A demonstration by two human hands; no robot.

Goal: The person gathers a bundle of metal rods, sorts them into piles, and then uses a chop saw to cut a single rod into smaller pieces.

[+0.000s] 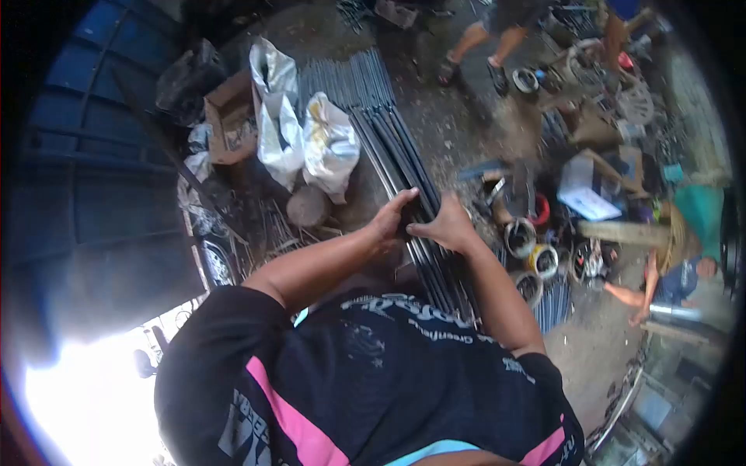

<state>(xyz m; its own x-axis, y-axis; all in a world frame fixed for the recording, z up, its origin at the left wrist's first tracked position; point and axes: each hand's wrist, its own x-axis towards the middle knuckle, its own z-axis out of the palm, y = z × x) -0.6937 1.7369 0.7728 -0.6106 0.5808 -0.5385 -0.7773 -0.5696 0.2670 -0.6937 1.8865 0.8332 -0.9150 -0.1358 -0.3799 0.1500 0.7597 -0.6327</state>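
A bundle of long dark metal rods (pixel 394 149) runs from the upper middle of the head view down past my hands toward my shirt. My left hand (pixel 391 221) grips the bundle from its left side, thumb lying across the top. From the right side my right hand (pixel 451 227) closes on the same rods, its thumb pointing to the left hand; its fingertips are slightly blurred. The undersides of both hands are hidden. Past the bundle's far end lies a wide row of thinner grey rods (pixel 346 81) on the floor.
White sacks (pixel 330 147) and a cardboard box (pixel 231 120) stand left of the rods. Round containers (pixel 544 260) and a white box (pixel 588 186) clutter the right. One person (pixel 676 283) sits at far right; another's legs (pixel 486 50) show at the top.
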